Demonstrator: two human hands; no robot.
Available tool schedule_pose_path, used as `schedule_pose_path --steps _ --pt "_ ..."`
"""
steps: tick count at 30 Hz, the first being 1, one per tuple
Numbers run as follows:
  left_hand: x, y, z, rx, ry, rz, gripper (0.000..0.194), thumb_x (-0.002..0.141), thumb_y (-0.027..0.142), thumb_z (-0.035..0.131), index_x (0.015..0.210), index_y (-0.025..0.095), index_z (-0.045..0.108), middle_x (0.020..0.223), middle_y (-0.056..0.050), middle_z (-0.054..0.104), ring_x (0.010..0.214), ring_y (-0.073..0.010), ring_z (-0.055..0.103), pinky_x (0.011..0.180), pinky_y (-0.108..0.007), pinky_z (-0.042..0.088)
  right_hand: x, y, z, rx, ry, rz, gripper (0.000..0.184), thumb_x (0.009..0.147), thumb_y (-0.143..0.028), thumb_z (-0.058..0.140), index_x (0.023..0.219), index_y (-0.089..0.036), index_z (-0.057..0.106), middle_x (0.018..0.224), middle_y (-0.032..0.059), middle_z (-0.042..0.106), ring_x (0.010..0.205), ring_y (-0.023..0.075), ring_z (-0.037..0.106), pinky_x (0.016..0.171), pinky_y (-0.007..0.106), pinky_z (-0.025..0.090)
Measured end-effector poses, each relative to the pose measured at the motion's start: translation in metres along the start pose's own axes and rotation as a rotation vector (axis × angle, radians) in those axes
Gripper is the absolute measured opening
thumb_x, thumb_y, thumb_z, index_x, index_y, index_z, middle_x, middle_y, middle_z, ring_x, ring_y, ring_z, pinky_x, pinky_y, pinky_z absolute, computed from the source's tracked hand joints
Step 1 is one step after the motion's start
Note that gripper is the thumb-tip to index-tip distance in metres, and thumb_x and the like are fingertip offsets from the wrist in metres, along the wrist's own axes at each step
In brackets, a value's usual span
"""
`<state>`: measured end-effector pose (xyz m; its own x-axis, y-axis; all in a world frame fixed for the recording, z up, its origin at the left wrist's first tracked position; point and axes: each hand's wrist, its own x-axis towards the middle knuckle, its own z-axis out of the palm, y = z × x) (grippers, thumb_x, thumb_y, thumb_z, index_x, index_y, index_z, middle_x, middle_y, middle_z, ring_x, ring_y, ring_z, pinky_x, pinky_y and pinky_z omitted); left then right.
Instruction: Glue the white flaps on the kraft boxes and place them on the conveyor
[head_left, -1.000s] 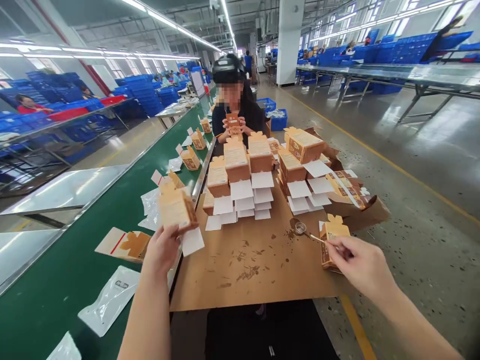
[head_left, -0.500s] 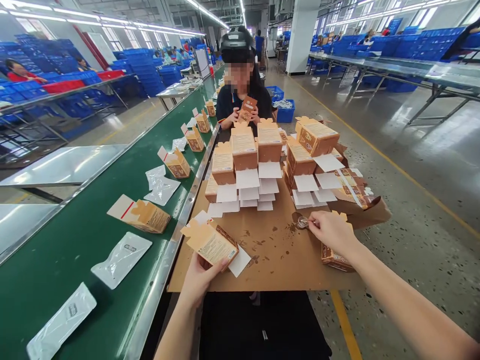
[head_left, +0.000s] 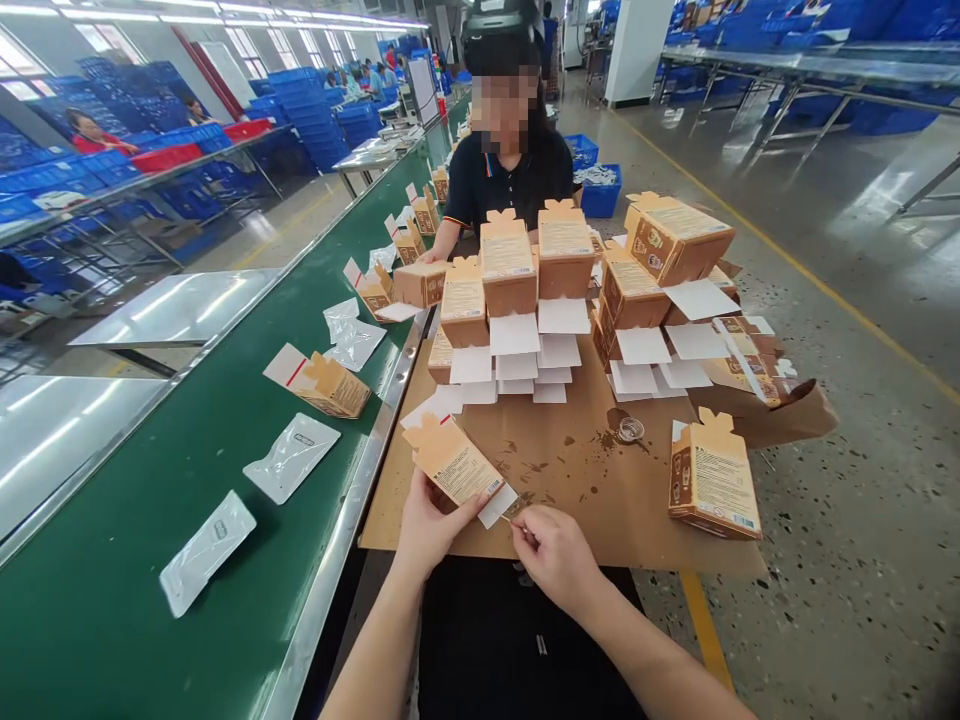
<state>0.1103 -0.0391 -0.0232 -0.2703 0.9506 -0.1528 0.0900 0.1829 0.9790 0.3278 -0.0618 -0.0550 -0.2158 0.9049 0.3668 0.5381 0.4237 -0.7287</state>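
Left hand (head_left: 429, 532) grips a tan carton (head_left: 457, 462) over the near left of the bench (head_left: 600, 515), thumb across its printed face. Carton tilted, white flap (head_left: 496, 508) toward the right hand (head_left: 553, 556); this angle seems to leave the flap clear of the left fingers. Whether the carton touches the bench, cannot tell.

Right fingers pinched narrow on a thin stick (head_left: 508, 518), tip at the flap's edge; contact unclear. Small clear dish (head_left: 631, 430) sits farther right amid dark stains, presumably for easy reach.

Stacked cartons (head_left: 510, 260) on the far side, white flaps jutting near, perhaps spaced so flaps stay uncovered. Single carton (head_left: 716, 478) upright at right.
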Motion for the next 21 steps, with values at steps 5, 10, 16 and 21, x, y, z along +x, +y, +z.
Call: schedule_pose_path --steps 5,10,16,21 --pt "-0.003 -0.014 0.001 0.094 0.043 0.093 0.086 0.071 0.061 0.110 0.140 0.026 0.072 0.141 -0.016 0.085 0.135 -0.0413 0.084 0.116 -0.057 0.069 0.000 0.009 -0.017 -0.003 0.079 0.029 0.033 0.107 -0.014 0.059 0.078 -0.028 0.063 0.067 -0.0038 0.065 0.058 0.0149 0.061 0.059 0.026 0.049" --pt "-0.014 -0.031 0.007 0.251 0.048 0.184 0.077 0.078 0.061 0.102 0.140 0.026 0.073 0.137 -0.019 0.084 0.133 -0.0450 0.083 0.115 -0.063 0.067 -0.013 0.007 -0.051 0.027 0.182 0.143 0.035 0.112 -0.027 0.064 0.078 -0.027 0.071 0.065 -0.0021 0.066 0.053 0.0151 0.057 0.052 0.028 0.050" --pt "-0.019 -0.041 0.008 0.386 0.075 0.176 0.064 0.078 0.057 0.099 0.132 0.031 0.076 0.128 -0.015 0.084 0.126 -0.0461 0.083 0.103 -0.055 0.068 -0.028 -0.009 -0.078 0.087 0.198 0.264 0.036 0.114 -0.038 0.065 0.081 -0.031 0.074 0.063 -0.0008 0.068 0.052 0.0187 0.061 0.050 0.031 0.053" --pt "-0.014 -0.043 0.015 0.372 0.056 0.183 0.060 0.077 0.050 0.098 0.129 0.031 0.076 0.125 -0.015 0.085 0.126 -0.0466 0.082 0.106 -0.056 0.068 -0.031 -0.014 -0.069 0.141 0.172 0.299 0.040 0.113 -0.047 0.065 0.077 -0.033 0.073 0.061 -0.0004 0.067 0.050 0.0216 0.063 0.048 0.034 0.057"
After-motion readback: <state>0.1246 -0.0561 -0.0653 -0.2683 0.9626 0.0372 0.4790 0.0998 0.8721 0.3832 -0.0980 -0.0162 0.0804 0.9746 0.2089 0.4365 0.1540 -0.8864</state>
